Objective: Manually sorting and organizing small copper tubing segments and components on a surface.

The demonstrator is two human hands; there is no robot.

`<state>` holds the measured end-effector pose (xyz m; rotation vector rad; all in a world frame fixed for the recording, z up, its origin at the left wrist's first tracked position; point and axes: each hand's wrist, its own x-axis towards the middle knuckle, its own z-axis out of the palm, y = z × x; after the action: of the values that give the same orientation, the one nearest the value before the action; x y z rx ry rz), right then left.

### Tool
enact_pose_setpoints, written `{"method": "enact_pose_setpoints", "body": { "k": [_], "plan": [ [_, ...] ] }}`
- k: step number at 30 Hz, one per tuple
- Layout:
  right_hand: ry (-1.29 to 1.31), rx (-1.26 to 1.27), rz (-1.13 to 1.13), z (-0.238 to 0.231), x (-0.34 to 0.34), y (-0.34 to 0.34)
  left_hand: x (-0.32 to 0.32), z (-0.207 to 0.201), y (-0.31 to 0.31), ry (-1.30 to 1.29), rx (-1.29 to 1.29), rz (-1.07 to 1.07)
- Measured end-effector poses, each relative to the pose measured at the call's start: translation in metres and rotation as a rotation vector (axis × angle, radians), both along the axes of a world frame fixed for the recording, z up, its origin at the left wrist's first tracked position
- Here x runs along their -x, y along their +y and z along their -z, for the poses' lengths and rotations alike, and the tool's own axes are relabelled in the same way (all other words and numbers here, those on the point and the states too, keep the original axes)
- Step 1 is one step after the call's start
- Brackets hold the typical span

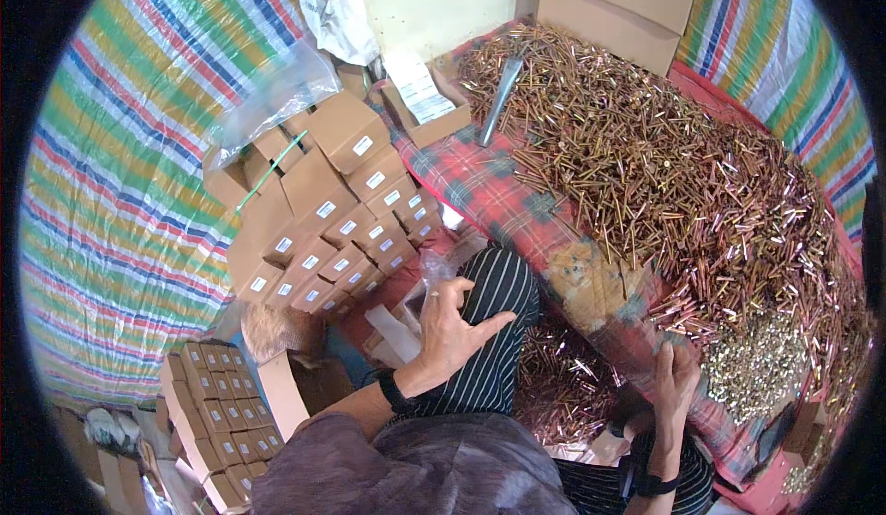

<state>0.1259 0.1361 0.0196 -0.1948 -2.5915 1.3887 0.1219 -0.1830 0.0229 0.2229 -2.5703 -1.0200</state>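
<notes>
My left hand (449,328) is over my striped left trouser leg, thumb stretched away from the bent forefinger. Crumpled clear plastic (434,268) shows right beside its fingers; I cannot tell whether the hidden fingers touch it. My right hand (676,374) is at the near edge of the red plaid cloth (480,183), fingers curled together and pointing away from me. Whatever it may hold is hidden. Just past it spreads a big heap of bronze-coloured screws (664,173), with a smaller pile of short, pale golden metal pieces (757,365) to its right.
Brown cardboard boxes (318,197) with white labels are stacked at left, and smaller ones (221,413) stand nearer. An open carton (281,390) is by my left forearm. A metal scoop-like tool (501,100) lies beside the heap. More screws (568,381) lie between my legs.
</notes>
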Motion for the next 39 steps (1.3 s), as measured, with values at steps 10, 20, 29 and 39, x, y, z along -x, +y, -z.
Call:
{"method": "enact_pose_setpoints", "body": {
  "k": [10, 20, 29, 39],
  "plan": [
    [-0.014, -0.039, -0.007, 0.004, -0.004, 0.007, 0.010, -0.002, 0.005, 0.224, 0.169, 0.108],
    [0.072, -0.163, 0.093, 0.011, 0.007, 0.013, 0.034, -0.087, 0.067, -0.074, -0.432, 0.643],
    [-0.062, -0.028, 0.239, -0.005, 0.014, 0.024, 0.126, 0.013, 0.151, -0.105, 0.207, 0.885],
    [0.348, -0.791, -0.112, 0.045, 0.050, 0.008, 0.148, 0.024, 0.150, 0.116, 0.615, 1.100]
  ]
}}
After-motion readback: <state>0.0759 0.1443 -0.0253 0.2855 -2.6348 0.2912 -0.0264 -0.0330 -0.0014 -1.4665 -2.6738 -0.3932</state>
